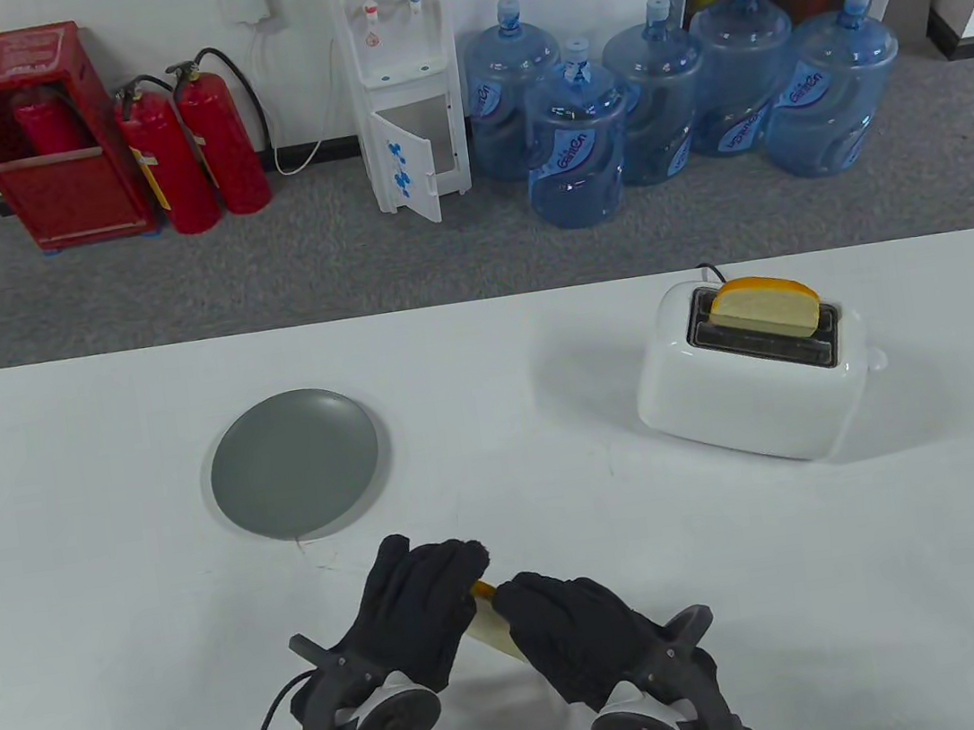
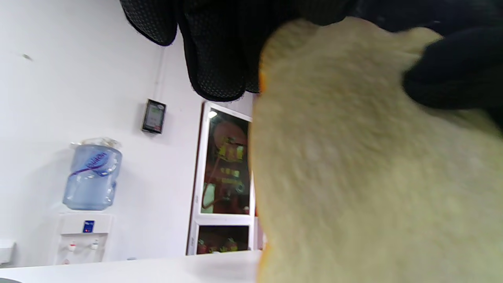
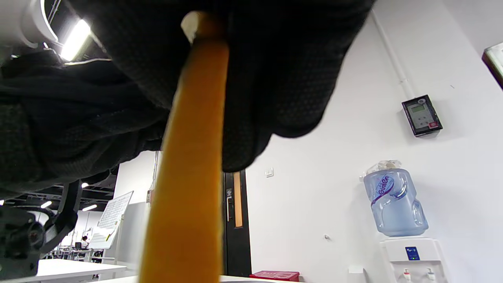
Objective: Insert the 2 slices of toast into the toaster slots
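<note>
A white two-slot toaster (image 1: 750,400) stands at the right of the table, and one toast slice (image 1: 766,308) sticks up out of its far slot. The near slot (image 1: 760,342) shows dark. Near the table's front edge both hands meet around the second toast slice (image 1: 490,625), which stands on edge between them. My left hand (image 1: 443,570) lies along its left face. My right hand (image 1: 529,599) curls over its right side. In the left wrist view the pale toast face (image 2: 353,177) fills the frame below gloved fingers (image 2: 220,59). In the right wrist view the orange crust (image 3: 188,177) runs down from between gloved fingers (image 3: 283,78).
A grey plate (image 1: 294,464) lies left of centre with nothing on it. The toaster's black cord (image 1: 712,270) trails off the table's far edge. Beyond the table, on the floor, stand water bottles (image 1: 574,144), a dispenser (image 1: 401,78) and fire extinguishers (image 1: 189,144).
</note>
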Tool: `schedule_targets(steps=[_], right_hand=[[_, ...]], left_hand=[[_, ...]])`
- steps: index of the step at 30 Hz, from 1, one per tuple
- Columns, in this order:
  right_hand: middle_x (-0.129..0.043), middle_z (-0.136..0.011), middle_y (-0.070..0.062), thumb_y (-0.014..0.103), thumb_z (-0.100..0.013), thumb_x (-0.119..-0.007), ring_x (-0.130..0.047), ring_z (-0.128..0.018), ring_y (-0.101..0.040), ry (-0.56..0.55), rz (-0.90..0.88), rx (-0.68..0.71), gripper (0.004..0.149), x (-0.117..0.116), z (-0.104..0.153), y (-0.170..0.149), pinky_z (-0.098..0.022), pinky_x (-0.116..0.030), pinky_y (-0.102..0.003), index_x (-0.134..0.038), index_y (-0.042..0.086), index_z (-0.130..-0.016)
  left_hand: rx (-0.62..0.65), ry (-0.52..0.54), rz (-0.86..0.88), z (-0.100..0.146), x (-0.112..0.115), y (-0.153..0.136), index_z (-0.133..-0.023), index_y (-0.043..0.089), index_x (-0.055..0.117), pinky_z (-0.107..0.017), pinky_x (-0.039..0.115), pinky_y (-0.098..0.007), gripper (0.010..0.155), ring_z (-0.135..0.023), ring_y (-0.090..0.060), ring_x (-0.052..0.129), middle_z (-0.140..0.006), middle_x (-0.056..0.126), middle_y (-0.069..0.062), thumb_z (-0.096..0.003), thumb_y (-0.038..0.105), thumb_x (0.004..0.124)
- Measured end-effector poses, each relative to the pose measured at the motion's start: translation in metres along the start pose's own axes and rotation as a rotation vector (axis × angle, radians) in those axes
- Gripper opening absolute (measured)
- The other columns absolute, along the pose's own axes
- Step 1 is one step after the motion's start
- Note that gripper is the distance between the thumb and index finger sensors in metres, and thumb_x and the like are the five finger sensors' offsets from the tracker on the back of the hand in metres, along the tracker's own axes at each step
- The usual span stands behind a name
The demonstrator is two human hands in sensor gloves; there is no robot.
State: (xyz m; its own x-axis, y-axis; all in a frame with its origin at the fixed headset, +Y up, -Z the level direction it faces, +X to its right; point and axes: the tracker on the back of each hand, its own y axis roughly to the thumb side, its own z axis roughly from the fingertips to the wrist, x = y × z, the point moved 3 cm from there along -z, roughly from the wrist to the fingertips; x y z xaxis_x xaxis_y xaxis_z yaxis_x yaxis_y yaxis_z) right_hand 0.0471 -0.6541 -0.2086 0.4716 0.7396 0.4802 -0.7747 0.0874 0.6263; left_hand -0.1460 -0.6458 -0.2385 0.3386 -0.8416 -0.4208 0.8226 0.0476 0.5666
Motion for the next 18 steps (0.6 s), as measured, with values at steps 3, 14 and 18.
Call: schedule_targets(steps=[3, 14, 18], right_hand=[[-0.089, -0.094, 0.000, 0.036, -0.061, -0.086, -0.111, -0.066, -0.006, 0.013, 0.015, 0.010, 0.050, -0.003, 0.001, 0.001, -0.055, -0.099, -0.030, -0.063, 0.033, -0.106], [-0.088, -0.094, 0.000, 0.035, -0.062, -0.086, -0.111, -0.066, -0.007, 0.020, 0.011, 0.029, 0.051, -0.005, 0.001, 0.008, -0.055, -0.098, -0.031, -0.063, 0.031, -0.106], [-0.088, -0.094, 0.000, 0.035, -0.061, -0.087, -0.111, -0.066, -0.008, 0.020, 0.007, 0.026, 0.051, -0.004, 0.001, 0.006, -0.055, -0.098, -0.032, -0.063, 0.031, -0.106]], left_hand=[[-0.044, 0.020, -0.048, 0.002, -0.001, -0.012, -0.113, 0.026, 0.054, -0.081, 0.058, -0.052, 0.059, -0.104, -0.029, 0.083, -0.113, 0.069, -0.001, -0.0573, 0.045, 0.060], [-0.301, -0.022, -0.211, 0.015, -0.001, -0.066, -0.116, 0.034, 0.047, -0.082, 0.050, -0.056, 0.064, -0.117, -0.035, 0.060, -0.122, 0.055, -0.002, -0.0570, 0.053, 0.061], [-0.364, -0.090, -0.218, 0.020, 0.007, -0.079, -0.117, 0.038, 0.043, -0.082, 0.045, -0.059, 0.066, -0.119, -0.037, 0.048, -0.125, 0.047, -0.002, -0.0560, 0.059, 0.059]])
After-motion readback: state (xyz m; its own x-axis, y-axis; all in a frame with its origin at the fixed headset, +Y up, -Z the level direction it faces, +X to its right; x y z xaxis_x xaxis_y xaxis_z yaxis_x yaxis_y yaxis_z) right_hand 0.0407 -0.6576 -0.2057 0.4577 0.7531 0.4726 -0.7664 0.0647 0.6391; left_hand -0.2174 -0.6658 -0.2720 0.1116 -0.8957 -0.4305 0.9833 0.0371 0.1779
